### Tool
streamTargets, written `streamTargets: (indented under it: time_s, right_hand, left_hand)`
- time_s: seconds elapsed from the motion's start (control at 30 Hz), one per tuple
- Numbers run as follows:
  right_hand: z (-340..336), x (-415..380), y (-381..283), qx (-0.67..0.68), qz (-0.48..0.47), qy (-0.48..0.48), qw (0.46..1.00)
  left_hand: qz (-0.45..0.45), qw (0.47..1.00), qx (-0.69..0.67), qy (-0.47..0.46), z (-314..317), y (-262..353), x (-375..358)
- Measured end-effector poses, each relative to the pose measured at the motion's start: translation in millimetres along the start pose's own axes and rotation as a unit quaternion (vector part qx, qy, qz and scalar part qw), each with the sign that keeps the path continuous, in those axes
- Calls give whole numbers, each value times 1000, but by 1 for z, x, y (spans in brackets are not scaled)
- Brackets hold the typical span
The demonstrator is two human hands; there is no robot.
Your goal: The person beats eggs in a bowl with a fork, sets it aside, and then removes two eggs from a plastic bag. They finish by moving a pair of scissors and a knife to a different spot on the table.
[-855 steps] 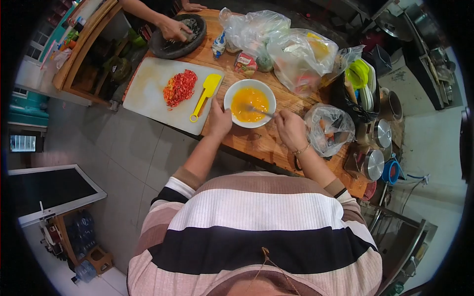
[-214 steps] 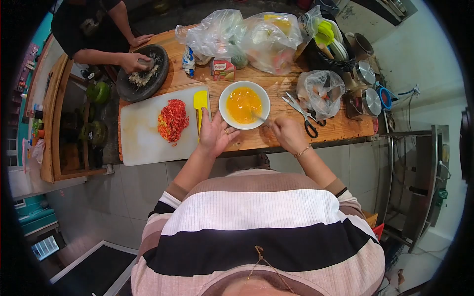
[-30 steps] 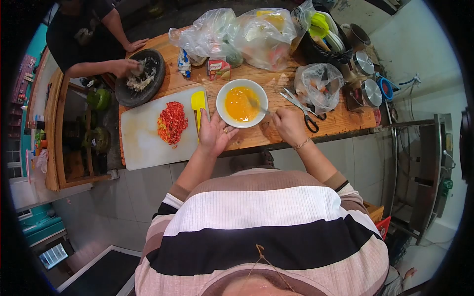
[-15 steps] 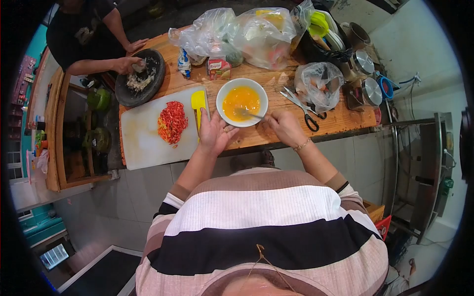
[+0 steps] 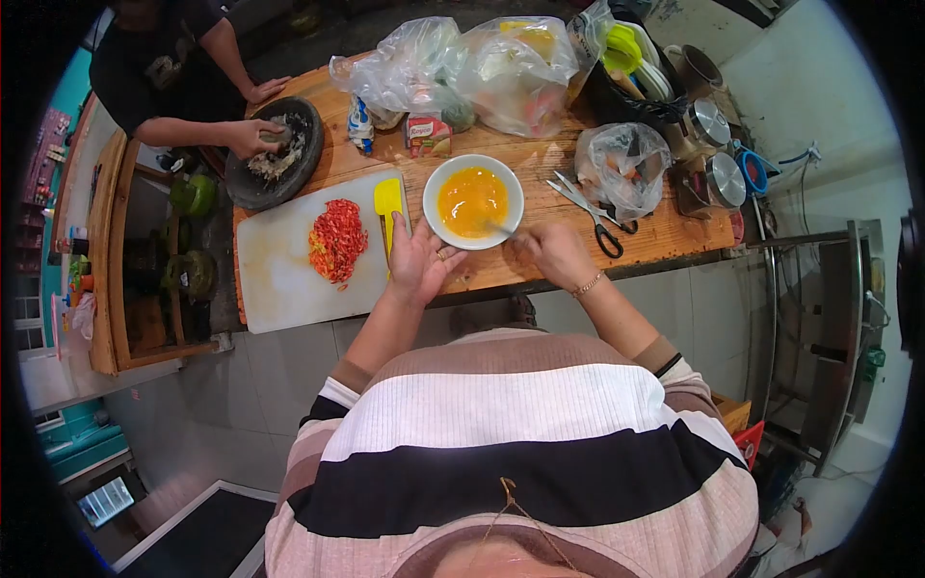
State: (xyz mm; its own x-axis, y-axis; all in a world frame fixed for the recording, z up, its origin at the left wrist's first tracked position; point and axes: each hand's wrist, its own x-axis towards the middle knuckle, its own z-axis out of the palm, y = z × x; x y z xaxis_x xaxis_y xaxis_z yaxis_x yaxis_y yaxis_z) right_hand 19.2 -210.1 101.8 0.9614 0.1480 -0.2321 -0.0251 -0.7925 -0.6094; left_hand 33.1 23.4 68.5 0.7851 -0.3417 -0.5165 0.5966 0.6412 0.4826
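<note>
One open left hand (image 5: 417, 263) of ours touches the bowl (image 5: 431, 197); our curled right hand (image 5: 562, 255) holds the stirrer (image 5: 498, 228). Small, low stirs stop spills.

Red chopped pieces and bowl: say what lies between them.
The head view shows the yellow spatula and left hand between the red pieces and bowl.
</note>
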Motion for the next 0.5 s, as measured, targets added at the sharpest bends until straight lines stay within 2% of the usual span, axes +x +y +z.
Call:
streamTargets:
  time_s: [0.1,0.2,0.3,0.4,0.5]
  right_hand:
    - [7,0,2,118,-33,24,992]
    - [4,8,9,53,54,95,993]
    - [3,3,4,-34,20,49,998]
    - [-2,-4,-10,61,11,-24,998]
    - [5,6,4,49,38,86,994]
  left_hand:
    - [2,1000,5,2,5,1,-3]
    - [2,1000,14,0,6,3,-4]
    - [2,1000,8,-2,1,1,-1]
    - [-1,1000,0,-2,0,0,0]
    - [-1,1000,12,6,4,2,-3]
